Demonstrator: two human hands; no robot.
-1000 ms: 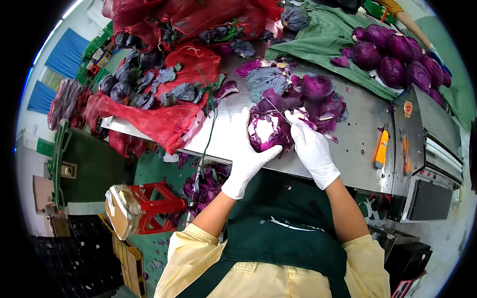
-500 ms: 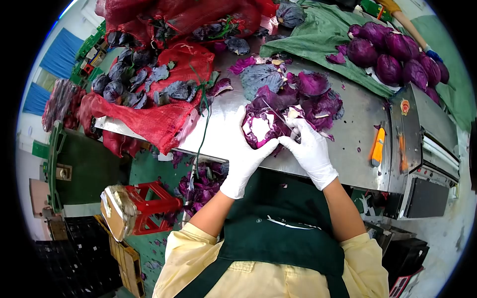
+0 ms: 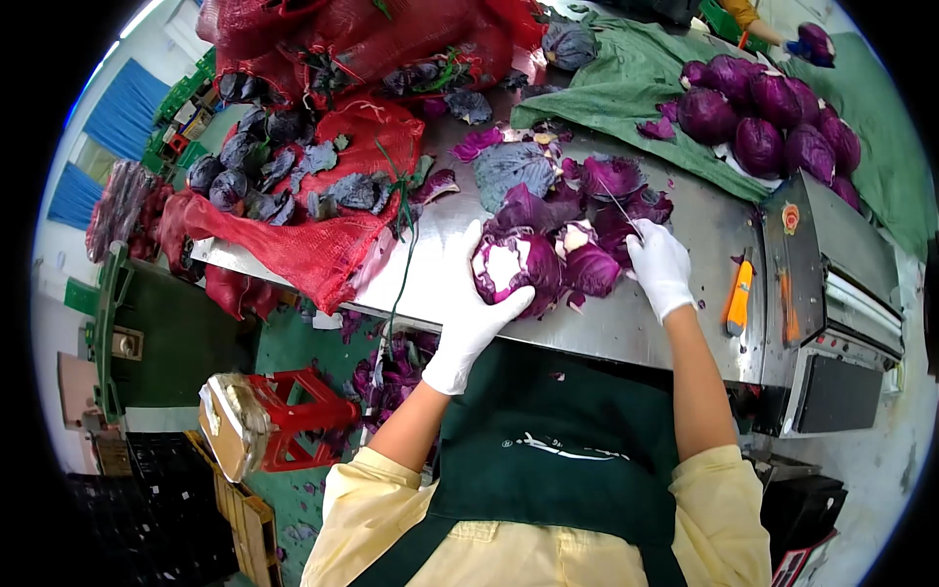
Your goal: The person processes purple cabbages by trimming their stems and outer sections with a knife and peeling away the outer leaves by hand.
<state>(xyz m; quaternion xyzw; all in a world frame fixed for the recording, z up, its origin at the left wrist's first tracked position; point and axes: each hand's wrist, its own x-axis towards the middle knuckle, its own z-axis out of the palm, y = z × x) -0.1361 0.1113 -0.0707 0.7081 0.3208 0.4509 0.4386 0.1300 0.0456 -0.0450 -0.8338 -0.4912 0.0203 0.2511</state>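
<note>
My left hand (image 3: 473, 311), in a white glove, is curled round the side of a red cabbage (image 3: 536, 262) that rests on the steel table with its pale cut base facing me. Gripped in my gloved right hand (image 3: 660, 266) is a knife (image 3: 614, 201), its thin blade pointing up and left over loose leaves; the handle is hidden in the fingers. Against the cabbage's right side lies a purple leaf (image 3: 593, 270) with a whitish stem end. Behind it are more trimmed leaves, among them a broad grey-green outer leaf (image 3: 514, 170).
Left, red mesh sacks (image 3: 284, 240) hold untrimmed cabbages. Peeled cabbages (image 3: 758, 147) are piled on green cloth at the back right, where another person's hand holds one cabbage (image 3: 814, 45). An orange cutter (image 3: 740, 296) lies near a machine (image 3: 831, 264). A red stool (image 3: 293, 416) stands lower left.
My right hand has moved right, away from the cabbage, with the knife. A leaf now lies beside the cabbage. At the far right, the other person's hand now has a cabbage raised.
</note>
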